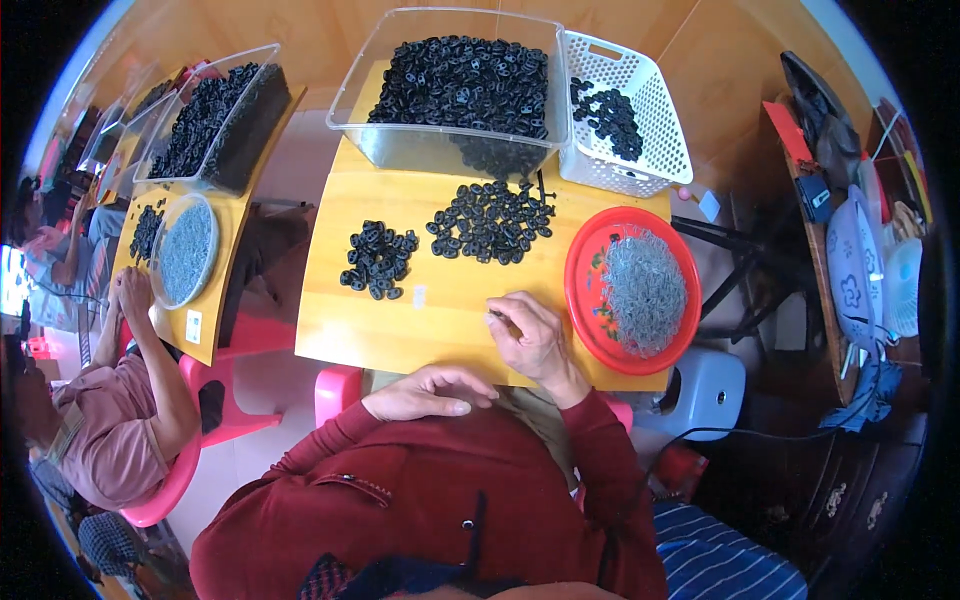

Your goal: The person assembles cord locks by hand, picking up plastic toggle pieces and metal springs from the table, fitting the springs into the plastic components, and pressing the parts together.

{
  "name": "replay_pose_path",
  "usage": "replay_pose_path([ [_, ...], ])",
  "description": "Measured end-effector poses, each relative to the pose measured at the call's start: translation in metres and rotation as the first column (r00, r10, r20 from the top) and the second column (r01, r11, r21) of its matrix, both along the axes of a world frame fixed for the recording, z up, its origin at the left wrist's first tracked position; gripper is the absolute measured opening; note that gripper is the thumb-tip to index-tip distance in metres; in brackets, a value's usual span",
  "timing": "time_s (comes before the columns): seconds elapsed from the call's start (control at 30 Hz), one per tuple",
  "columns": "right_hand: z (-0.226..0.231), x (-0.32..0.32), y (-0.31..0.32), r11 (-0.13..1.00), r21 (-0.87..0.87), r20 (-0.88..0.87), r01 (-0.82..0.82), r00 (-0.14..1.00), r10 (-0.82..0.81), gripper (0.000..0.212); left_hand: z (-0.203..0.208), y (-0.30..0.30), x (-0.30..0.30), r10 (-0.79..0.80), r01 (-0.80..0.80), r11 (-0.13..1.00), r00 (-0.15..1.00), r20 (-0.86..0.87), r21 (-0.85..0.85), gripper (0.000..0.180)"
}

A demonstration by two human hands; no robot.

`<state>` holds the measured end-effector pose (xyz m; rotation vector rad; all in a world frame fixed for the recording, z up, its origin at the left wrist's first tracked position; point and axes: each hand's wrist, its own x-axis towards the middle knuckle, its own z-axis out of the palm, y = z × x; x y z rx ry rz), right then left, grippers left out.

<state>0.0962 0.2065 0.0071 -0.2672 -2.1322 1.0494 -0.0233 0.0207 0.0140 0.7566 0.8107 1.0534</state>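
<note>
My right hand [532, 338] is over the near right part of the yellow table [350, 335], thumb and fingers pinched together. A tiny dark bit shows at its fingertips, too small to name. Close to my body, by the table's front edge, my left hand [428, 392] has its fingers stretched out and nothing in them. Beyond my hands lie a smaller pile of black oval plastic parts [377, 258] and a larger pile of black parts [490, 222]. To the right, a red round tray [582, 330] holds a heap of thin silvery metal pieces [645, 290].
A clear plastic bin [400, 148] full of black parts stands at the table's far side, beside a white perforated basket [650, 120] holding some more. At left, another person [120, 425] sits at a second table [200, 335]. A grey-blue stool [710, 390] is at right.
</note>
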Motion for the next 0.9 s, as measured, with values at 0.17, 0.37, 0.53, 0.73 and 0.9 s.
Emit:
replay_pose_path([
  [0.17,0.002,0.000,0.008,0.991,-0.107,0.047,0.079,0.996,-0.074,0.017,0.004,0.000,0.006,0.071,-0.071,0.997,0.997,-0.019,0.003,0.031],
  [0.37,0.031,0.008,0.035,0.951,-0.049,-0.093,0.305,0.947,-0.309,0.016,-0.003,-0.004,0.009,0.133,-0.133,0.991,0.991,-0.016,-0.014,0.028],
  [0.53,0.096,-0.009,0.072,0.905,-0.143,-0.233,0.400,0.876,-0.423,0.020,-0.002,-0.012,0.011,0.188,-0.191,0.982,0.973,-0.132,-0.003,0.025],
  [0.73,0.106,-0.030,0.182,0.789,0.129,-0.087,0.601,0.799,-0.595,0.028,0.002,-0.008,0.015,0.211,-0.213,0.977,0.966,-0.152,0.003,0.023],
  [0.9,0.062,-0.041,0.142,0.851,0.245,0.054,0.464,0.870,-0.490,0.026,0.000,-0.010,0.013,0.251,-0.251,0.968,0.953,-0.171,0.021,0.021],
])
